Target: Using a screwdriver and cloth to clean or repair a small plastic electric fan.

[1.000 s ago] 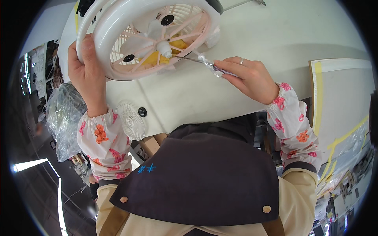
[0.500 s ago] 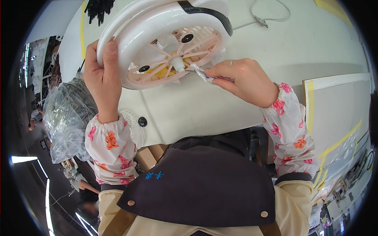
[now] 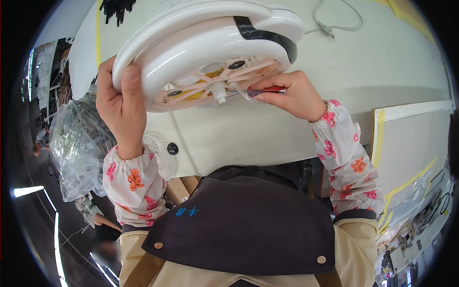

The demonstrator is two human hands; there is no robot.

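A white round fan housing (image 3: 191, 52) with a black band stands tilted on edge. Its open side shows pale pink spokes (image 3: 213, 81), a white central hub (image 3: 218, 93), dark round caps and yellow parts inside. My left hand (image 3: 123, 103) clasps the rim at the left, thumb on the near face. In my right hand (image 3: 291, 98) is a screwdriver (image 3: 273, 90) with a red handle, its metal shaft pointing left toward the spokes beside the hub. A crinkled scrap of clear plastic (image 3: 246, 93) hangs at the shaft; where the tip ends is hidden.
The pale tabletop (image 3: 248, 138) carries a round black cap (image 3: 172, 149) and a coil of white cord (image 3: 158, 155). A clear plastic bag (image 3: 79, 143) bulges at the left edge. Behind lies a grey plug cable (image 3: 330, 31); a taped board (image 3: 411, 138) stands at right.
The fan housing has tipped so its spoked side appears narrower, and shifted slightly right. My right hand has turned, bringing the screwdriver's red handle into view.
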